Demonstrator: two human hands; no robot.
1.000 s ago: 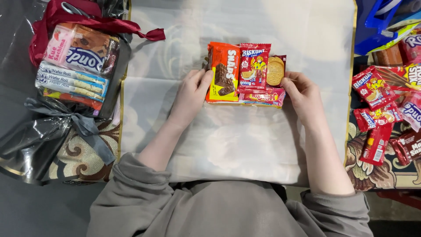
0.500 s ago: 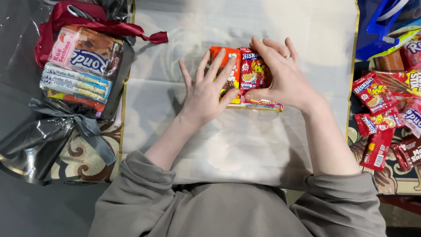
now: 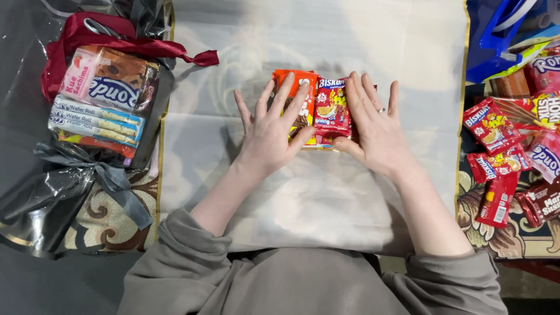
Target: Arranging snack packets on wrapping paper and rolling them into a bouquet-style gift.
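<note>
A small stack of snack packets [image 3: 329, 108], orange and red ones on top, lies on a sheet of clear wrapping film [image 3: 326, 198] spread over the surface. My left hand [image 3: 271, 131] lies flat with fingers spread on the orange packet at the stack's left side. My right hand [image 3: 376, 128], a ring on one finger, lies flat on the stack's right side, covering the packet there. Both palms press down on the packets; neither grasps one.
At the left stands a wrapped bundle of snack boxes [image 3: 102, 99] in clear film, tied with a dark red ribbon [image 3: 87, 35] and a grey bow [image 3: 108, 178]. Several loose red snack packets [image 3: 499, 169] lie at the right. A blue bag [image 3: 501, 35] sits at the top right.
A second ago both hands held the stack by its sides. They have since moved on top of it and now lie flat over the packets.
</note>
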